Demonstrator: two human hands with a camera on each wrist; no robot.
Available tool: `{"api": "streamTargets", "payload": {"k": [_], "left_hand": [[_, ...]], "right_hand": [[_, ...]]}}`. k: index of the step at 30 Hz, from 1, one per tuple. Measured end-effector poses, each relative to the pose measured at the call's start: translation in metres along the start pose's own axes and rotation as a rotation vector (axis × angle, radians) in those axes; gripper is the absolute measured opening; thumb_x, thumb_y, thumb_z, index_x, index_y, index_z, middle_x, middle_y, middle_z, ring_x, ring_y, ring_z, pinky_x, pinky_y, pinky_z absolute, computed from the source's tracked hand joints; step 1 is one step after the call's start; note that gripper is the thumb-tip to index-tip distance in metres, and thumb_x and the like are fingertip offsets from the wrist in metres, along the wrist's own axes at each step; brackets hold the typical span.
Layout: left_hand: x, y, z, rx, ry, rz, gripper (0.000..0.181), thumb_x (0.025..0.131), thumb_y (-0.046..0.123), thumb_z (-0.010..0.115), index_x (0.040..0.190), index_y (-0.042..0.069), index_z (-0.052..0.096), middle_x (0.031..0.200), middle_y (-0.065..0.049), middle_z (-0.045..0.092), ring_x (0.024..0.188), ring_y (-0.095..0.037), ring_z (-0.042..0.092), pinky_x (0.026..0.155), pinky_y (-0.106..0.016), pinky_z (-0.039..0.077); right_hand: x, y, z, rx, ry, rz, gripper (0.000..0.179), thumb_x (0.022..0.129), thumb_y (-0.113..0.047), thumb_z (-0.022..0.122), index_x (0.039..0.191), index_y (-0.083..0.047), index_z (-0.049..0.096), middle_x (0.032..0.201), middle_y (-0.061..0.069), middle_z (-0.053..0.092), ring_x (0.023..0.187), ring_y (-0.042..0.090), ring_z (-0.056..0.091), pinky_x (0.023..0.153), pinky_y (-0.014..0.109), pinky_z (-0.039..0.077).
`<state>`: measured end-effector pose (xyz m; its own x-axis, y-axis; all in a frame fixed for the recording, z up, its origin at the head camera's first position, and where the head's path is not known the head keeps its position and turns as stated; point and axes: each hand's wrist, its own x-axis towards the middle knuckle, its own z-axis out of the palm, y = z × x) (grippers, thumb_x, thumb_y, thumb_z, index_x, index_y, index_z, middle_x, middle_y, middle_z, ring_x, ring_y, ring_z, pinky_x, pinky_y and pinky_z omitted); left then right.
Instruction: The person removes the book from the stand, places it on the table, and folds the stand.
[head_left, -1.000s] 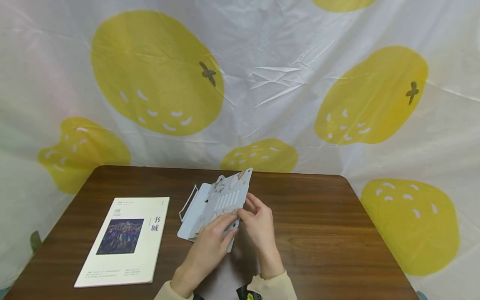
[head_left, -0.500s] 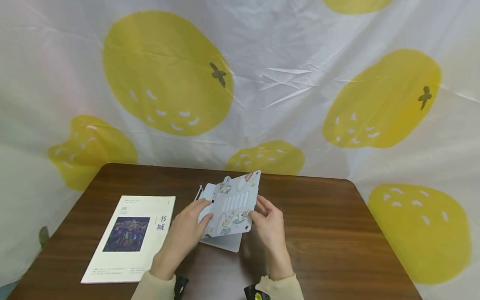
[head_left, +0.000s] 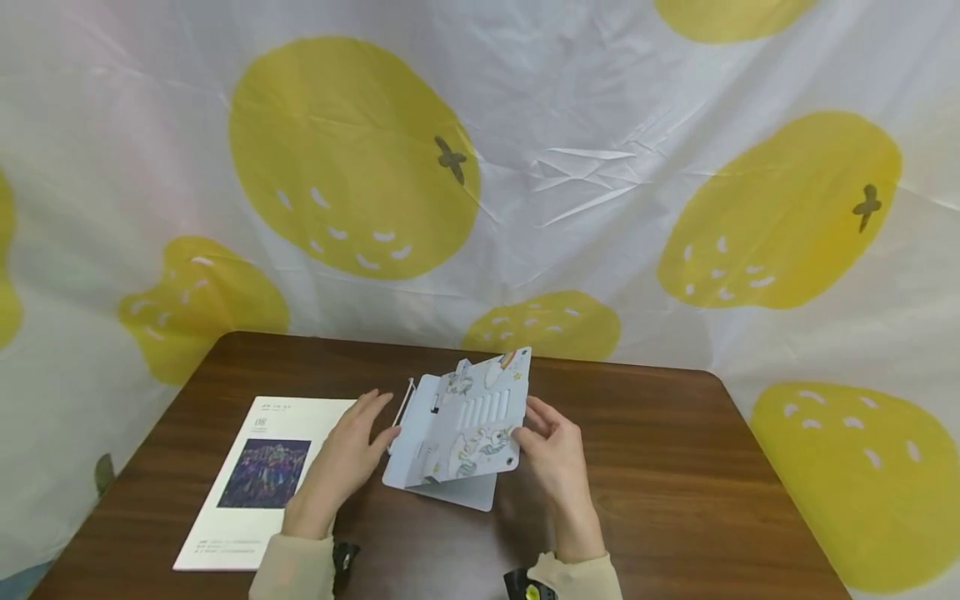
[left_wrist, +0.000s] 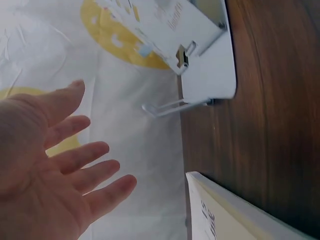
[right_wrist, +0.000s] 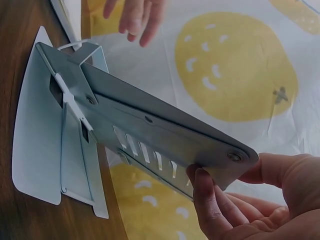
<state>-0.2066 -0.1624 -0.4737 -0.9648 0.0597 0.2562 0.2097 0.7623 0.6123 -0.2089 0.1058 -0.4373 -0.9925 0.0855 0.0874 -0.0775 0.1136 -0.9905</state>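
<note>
A pale blue metal book stand (head_left: 487, 408) with unicorn and rainbow prints stands on the table, its front panel tilted up from the base plate. My right hand (head_left: 558, 458) pinches that panel's right edge between thumb and fingers. In the right wrist view the panel's underside (right_wrist: 140, 125) shows slots and a hinge, with the fingers (right_wrist: 205, 200) at its corner. My left hand (head_left: 341, 458) hovers beside the stand's left end, fingers spread and holding nothing. The left wrist view has the hand (left_wrist: 55, 160) apart from the stand's wire arm (left_wrist: 175, 106).
A white book (head_left: 247, 533) with a dark picture on its cover lies left of the stand, partly behind my left hand and forearm. The brown wooden table (head_left: 675, 500) ends at a white curtain (head_left: 570, 100) with yellow fruit prints.
My left hand has let go of the stand's panel and moved left, its fingers opening. My right hand keeps its pinch on the panel's edge. The head view has shifted slightly left.
</note>
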Motion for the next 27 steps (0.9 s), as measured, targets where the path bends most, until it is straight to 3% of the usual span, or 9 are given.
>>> {"api": "streamTargets", "payload": {"k": [6,12,17,27], "left_hand": [[0.006,-0.009,0.002,-0.027,-0.108,0.001,0.066,0.093,0.027,0.068,0.148,0.003,0.04,0.154,-0.026,0.029,0.14,-0.044,0.027,0.108,-0.061,0.028],[0.021,-0.021,0.005,0.015,-0.228,0.076,0.083,0.085,0.027,0.077,0.149,-0.002,0.034,0.153,-0.028,0.026,0.14,-0.046,0.024,0.11,-0.059,0.026],[0.035,-0.027,0.004,0.044,-0.337,0.099,0.091,0.083,0.03,0.079,0.152,-0.001,0.028,0.155,-0.027,0.024,0.141,-0.044,0.023,0.111,-0.057,0.025],[0.056,-0.04,-0.001,0.019,-0.477,0.044,0.098,0.081,0.033,0.08,0.155,0.005,0.023,0.157,-0.025,0.019,0.141,-0.043,0.024,0.111,-0.056,0.025]], "right_hand": [[0.005,0.004,-0.006,0.018,-0.026,-0.003,0.053,0.083,0.009,0.059,0.135,0.011,0.05,0.127,0.028,0.058,0.106,0.033,0.063,0.077,0.026,0.055],[0.009,0.009,-0.014,0.015,-0.042,-0.009,0.051,0.082,0.011,0.058,0.133,0.013,0.051,0.126,0.03,0.058,0.102,0.031,0.065,0.074,0.026,0.055],[0.011,0.015,-0.02,0.014,-0.037,0.0,0.05,0.084,0.012,0.057,0.133,0.014,0.05,0.127,0.031,0.057,0.1,0.03,0.065,0.073,0.027,0.056],[0.016,0.025,-0.023,0.061,-0.034,0.043,0.049,0.083,0.014,0.056,0.132,0.013,0.051,0.125,0.03,0.058,0.092,0.023,0.066,0.069,0.026,0.056]]}}
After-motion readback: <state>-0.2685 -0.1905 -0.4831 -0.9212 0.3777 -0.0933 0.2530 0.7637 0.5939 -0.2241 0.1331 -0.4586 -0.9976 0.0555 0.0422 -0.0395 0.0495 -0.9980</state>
